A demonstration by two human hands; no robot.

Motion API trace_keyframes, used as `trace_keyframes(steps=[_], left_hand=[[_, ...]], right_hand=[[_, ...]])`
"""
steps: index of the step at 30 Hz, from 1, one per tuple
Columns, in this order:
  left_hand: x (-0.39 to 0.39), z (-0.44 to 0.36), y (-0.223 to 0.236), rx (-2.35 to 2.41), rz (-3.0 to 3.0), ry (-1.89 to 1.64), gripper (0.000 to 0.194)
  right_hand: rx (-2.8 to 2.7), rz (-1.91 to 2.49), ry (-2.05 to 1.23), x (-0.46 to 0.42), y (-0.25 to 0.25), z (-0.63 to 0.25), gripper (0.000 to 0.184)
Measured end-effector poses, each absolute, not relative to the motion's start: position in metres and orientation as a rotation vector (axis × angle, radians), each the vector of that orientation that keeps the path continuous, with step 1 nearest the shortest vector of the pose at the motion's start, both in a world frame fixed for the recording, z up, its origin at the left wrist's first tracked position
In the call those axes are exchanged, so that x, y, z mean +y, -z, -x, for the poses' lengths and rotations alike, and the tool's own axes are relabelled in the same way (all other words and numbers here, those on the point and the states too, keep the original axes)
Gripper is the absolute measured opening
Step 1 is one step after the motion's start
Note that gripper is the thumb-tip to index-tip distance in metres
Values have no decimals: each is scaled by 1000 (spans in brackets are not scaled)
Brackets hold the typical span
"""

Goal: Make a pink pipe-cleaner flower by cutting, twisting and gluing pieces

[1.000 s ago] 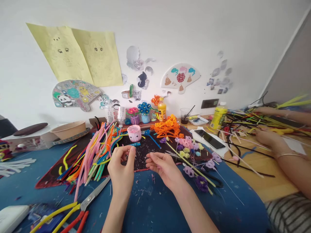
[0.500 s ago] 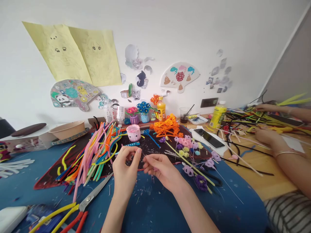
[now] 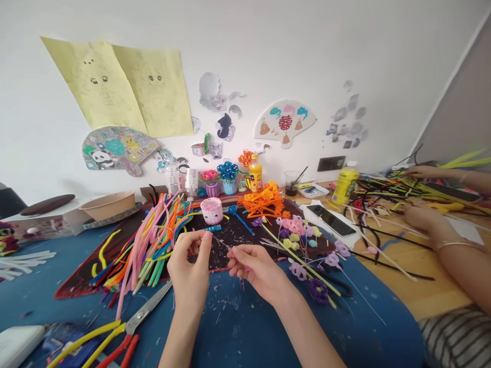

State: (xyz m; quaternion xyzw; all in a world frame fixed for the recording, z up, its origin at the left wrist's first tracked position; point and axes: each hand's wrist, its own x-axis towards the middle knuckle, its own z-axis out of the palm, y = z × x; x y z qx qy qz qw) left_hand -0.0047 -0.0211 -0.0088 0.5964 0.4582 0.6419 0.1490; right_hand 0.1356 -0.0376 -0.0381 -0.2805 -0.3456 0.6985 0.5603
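Over the dark mat (image 3: 226, 261), a thin pinkish wire (image 3: 221, 241) stretches between my two hands. My left hand (image 3: 191, 263) is closed, thumb and forefinger pinching its far end. The other end runs into the closed fingers of my right hand (image 3: 251, 266), where the fingers hide it. A pink cup-shaped pot (image 3: 211, 212) with small eyes stands just beyond my left fingertips, a blue tube (image 3: 213, 228) in front of it. To the right of my right hand lie purple and pink pipe-cleaner flowers (image 3: 299, 270) with thin stems.
A bundle of coloured pipe cleaners (image 3: 153, 240) lies at left, with large scissors (image 3: 143, 314) nearer me. Behind are orange pipe-cleaner shapes (image 3: 264, 200) and a juice bottle (image 3: 255, 174). A phone (image 3: 332, 220) rests at right; beyond it, another person's hands (image 3: 424, 217) are among pipe cleaners.
My hands came closer together, then my left hand drew back to the left. The thin wire now shows clearly between them. The other person's hands have barely moved.
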Motion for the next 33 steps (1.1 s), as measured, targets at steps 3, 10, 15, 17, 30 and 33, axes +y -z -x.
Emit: trace_keyframes(steps=[3,10,15,17,30,33], left_hand=[[-20,7,11,1322,-1652,-1893,18],[-17,11,15,1326,-1568,-1922,21],[-21,10,9,1387,-1655,-1819,24],[-24,9,6,1366,-1782,-1646,25],[-32,-5,8,1365,-2534,-1552,8],[-35,-8,6,1247,-2662,-1591,6]], right_hand=[[-852,658,-1664,-38,38,-136,32],[-828,665,-1680,-39,37,-137,33],[-547,664,-1625,-32,39,-139,32],[-430,637,-1574,-30,38,-140,30],[-399,444,-1601,-33,34,-138,25],[-458,340,-1674,-34,33,-139,37]])
